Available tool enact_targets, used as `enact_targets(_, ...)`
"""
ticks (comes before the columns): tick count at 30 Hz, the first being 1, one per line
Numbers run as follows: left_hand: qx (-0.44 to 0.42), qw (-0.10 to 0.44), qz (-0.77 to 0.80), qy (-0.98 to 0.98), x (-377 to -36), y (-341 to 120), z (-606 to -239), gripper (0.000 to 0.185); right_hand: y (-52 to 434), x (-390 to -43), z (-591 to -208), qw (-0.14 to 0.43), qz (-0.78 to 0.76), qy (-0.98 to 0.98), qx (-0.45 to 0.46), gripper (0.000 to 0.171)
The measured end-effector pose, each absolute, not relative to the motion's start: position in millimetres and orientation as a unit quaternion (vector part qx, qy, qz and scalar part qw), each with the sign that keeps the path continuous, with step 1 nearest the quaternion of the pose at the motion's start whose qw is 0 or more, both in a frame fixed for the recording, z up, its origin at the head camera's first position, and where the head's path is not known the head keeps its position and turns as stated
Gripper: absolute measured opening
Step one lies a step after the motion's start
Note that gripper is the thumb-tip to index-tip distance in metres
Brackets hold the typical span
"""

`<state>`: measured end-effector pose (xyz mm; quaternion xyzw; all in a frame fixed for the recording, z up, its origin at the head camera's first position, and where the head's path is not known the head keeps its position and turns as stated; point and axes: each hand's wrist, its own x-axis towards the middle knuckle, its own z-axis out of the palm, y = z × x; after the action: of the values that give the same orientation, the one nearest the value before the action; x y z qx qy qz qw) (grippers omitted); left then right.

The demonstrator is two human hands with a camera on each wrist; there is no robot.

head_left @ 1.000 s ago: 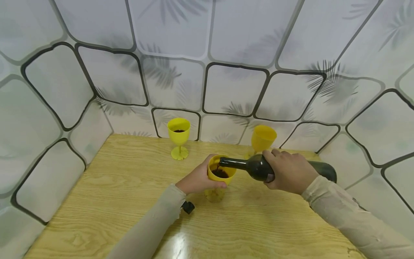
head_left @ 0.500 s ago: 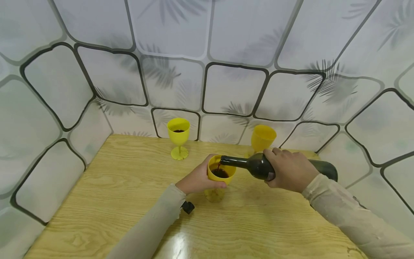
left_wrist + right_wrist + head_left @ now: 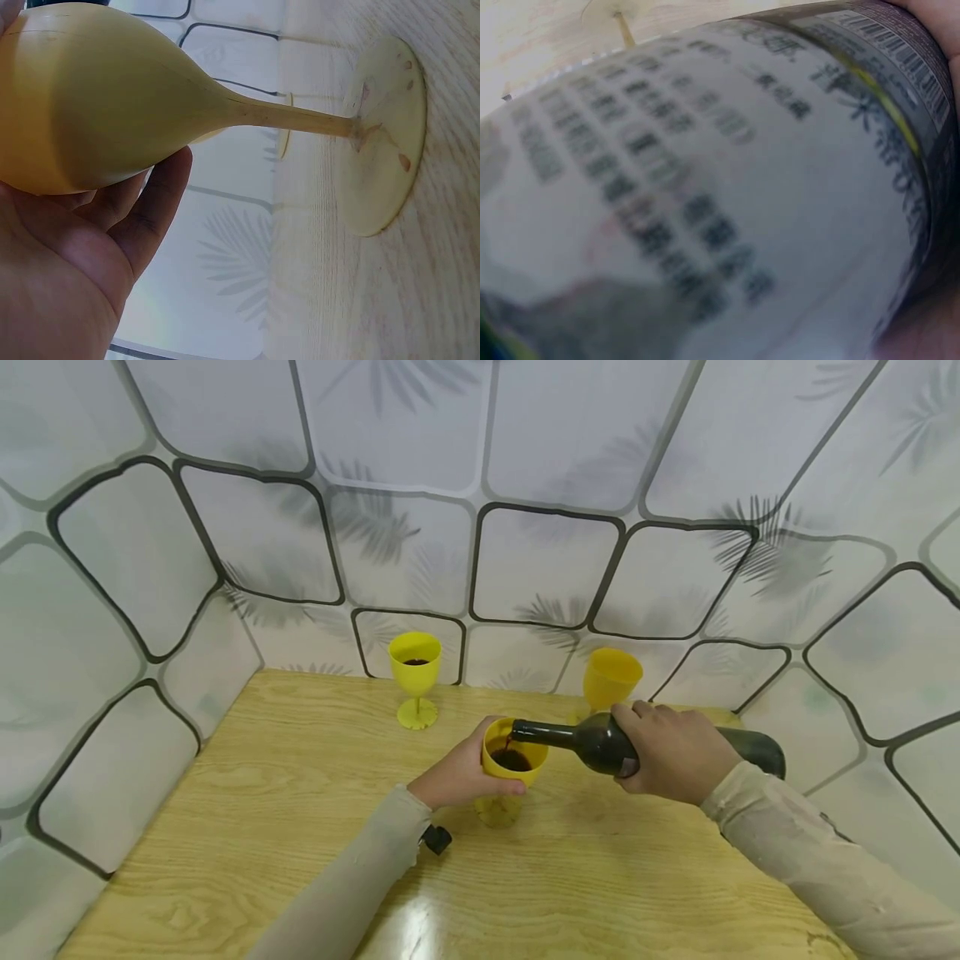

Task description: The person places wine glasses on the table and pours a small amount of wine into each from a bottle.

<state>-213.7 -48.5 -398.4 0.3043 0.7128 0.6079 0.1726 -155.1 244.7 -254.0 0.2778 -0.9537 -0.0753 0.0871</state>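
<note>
My left hand (image 3: 468, 768) grips the bowl of a yellow goblet (image 3: 534, 777), its thumb across the near side. In the left wrist view the goblet's foot (image 3: 390, 142) rests on the table. Dark liquid lies in the bowl. My right hand (image 3: 675, 752) holds a dark green wine bottle (image 3: 600, 742) round its body, tilted nearly level. The bottle's mouth is over the goblet's rim, and a thin dark red stream runs from it into the bowl. A printed white label (image 3: 667, 187) fills much of the right wrist view.
A second yellow goblet (image 3: 415, 672) with dark liquid stands at the back left of the wooden table (image 3: 300, 793). An orange-yellow goblet (image 3: 611, 677) stands behind the bottle, its lower part mostly hidden and its contents not visible. A patterned wall covering (image 3: 405, 552) closes off the back.
The liquid in the held goblet has risen slightly, and the bottle's rear end is a little higher. Both hands stay almost where they were.
</note>
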Motion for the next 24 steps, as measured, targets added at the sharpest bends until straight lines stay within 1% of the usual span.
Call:
enact_targets(19, 0.305, 0.171, 0.609, 0.712, -214.7, -48.5, -400.4, 0.091, 245.0, -152.8, -258.8, 0.101, -0.076, -0.953, 0.276, 0.064)
enact_targets(24, 0.309, 0.169, 0.61, 0.71, -214.5, -47.8, -400.2, 0.089, 245.8, -151.6, -258.6, 0.099, -0.079, -0.953, 0.277, 0.065)
